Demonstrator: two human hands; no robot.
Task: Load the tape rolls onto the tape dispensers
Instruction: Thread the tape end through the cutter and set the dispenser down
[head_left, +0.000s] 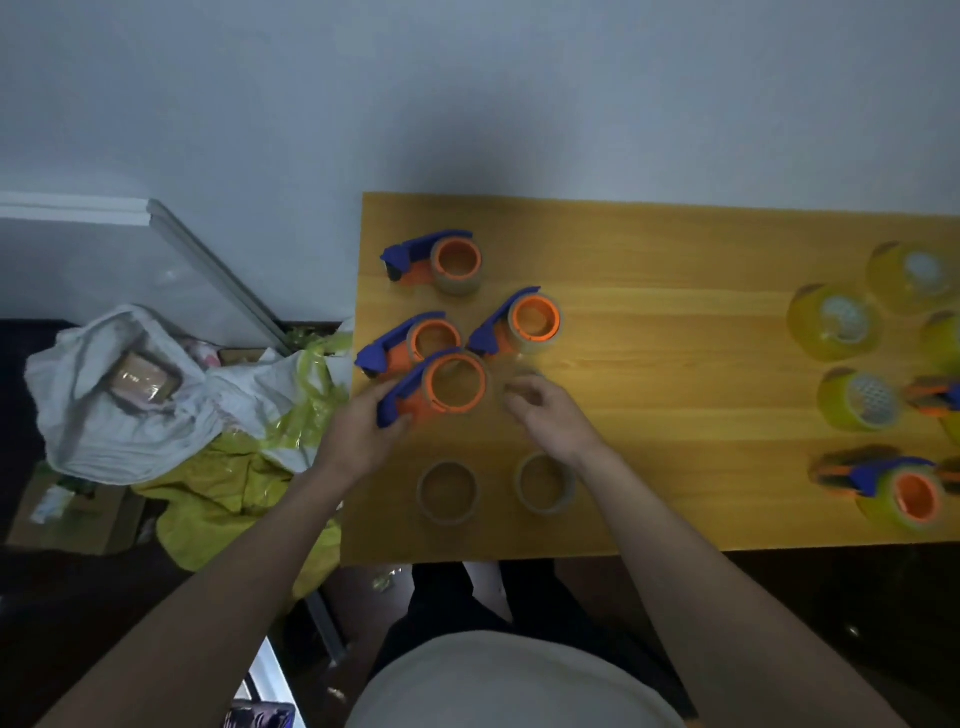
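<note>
One grip (358, 434) — round dispenser (436, 387)

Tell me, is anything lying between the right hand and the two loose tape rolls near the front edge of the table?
Nothing visible does. The right hand hovers just beyond the right loose roll; the left loose roll lies beside it. Only bare table shows between them.

A dim, makeshift packing corner of a plain room: a wooden tabletop (675, 364) pushed against a bare wall (467, 93), with crumpled plastic bags (130, 395) and cardboard boxes (67, 514) heaped on the floor beside it.
</note>
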